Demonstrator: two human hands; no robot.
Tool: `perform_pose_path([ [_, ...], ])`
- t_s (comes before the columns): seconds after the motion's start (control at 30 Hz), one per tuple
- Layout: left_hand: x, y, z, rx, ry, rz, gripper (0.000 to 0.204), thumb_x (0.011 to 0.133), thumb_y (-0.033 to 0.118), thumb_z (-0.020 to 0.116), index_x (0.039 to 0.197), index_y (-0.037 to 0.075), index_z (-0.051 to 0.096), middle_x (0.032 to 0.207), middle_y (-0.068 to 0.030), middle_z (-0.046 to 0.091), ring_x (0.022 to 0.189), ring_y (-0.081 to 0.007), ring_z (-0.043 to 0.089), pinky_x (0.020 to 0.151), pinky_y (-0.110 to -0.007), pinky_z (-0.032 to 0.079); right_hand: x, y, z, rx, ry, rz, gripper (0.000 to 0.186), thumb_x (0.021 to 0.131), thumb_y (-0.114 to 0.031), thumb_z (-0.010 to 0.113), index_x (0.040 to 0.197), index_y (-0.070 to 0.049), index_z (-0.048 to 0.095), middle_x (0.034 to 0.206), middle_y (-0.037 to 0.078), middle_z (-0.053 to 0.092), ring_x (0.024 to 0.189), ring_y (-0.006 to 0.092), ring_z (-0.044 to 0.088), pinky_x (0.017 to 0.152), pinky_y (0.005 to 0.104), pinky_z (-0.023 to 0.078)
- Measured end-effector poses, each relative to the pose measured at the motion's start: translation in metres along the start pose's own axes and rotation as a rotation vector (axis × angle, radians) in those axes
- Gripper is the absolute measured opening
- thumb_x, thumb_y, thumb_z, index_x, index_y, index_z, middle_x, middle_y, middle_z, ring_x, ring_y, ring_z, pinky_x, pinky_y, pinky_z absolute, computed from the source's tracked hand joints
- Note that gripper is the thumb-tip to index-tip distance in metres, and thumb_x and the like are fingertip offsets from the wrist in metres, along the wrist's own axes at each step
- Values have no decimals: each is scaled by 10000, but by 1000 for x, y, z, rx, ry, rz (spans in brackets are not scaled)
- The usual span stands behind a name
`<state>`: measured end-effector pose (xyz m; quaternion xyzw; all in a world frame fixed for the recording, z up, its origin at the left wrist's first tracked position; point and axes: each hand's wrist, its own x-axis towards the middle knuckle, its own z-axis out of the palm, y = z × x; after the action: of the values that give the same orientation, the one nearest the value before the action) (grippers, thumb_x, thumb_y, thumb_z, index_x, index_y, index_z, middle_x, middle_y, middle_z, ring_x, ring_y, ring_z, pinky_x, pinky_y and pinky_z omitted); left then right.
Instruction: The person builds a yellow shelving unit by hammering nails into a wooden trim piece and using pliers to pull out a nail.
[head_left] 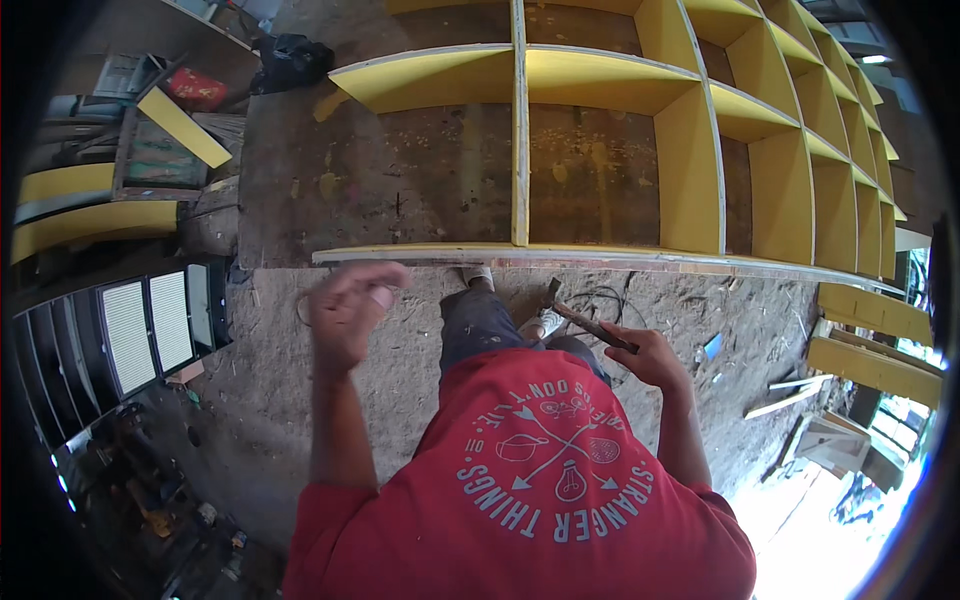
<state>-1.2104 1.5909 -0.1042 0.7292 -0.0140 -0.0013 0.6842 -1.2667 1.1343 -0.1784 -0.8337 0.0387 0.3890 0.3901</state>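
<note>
In front of me lies a large yellow compartment frame (600, 75) made of crossing boards, on a dark, paint-spotted work table (380, 180). My right hand (652, 358) grips a hammer (590, 325) by its handle, with the head pointing forward and left, short of the frame's near board (560, 254). My left hand (348, 308) is raised close to that board's left end. Its fingers are curled toward the thumb and slightly blurred, so anything small between them is hidden.
A black plastic bag (290, 62) sits at the table's far left, near a loose yellow strip (185, 127). Louvred dark panels (145, 325) stand at the left. Yellow boards (875, 370) lie at the right. A cable (605, 295) crosses the dirt floor near my feet.
</note>
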Motion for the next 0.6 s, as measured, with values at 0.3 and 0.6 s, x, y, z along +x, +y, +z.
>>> perform_pose_path([
  [0.3, -42, -126, 122, -269, 3, -451, 139, 1021, -4, 669, 1149, -54, 694, 979, -111, 756, 865, -165, 721, 785, -309, 596, -22, 37, 2, -94, 10, -146, 565, 923, -287, 825, 1463, -211, 678, 944, 181, 746, 789, 223, 677, 792, 372, 556],
  [0.6, -9, -129, 131, -336, -43, -489, 159, 1025, 105, 741, 1128, -17, 738, 953, -81, 766, 847, -141, 737, 775, -294, 621, -29, 46, 1, -99, 7, -202, 551, 941, -302, 832, 1462, -204, 682, 943, 189, 779, 749, 138, 646, 799, 350, 565],
])
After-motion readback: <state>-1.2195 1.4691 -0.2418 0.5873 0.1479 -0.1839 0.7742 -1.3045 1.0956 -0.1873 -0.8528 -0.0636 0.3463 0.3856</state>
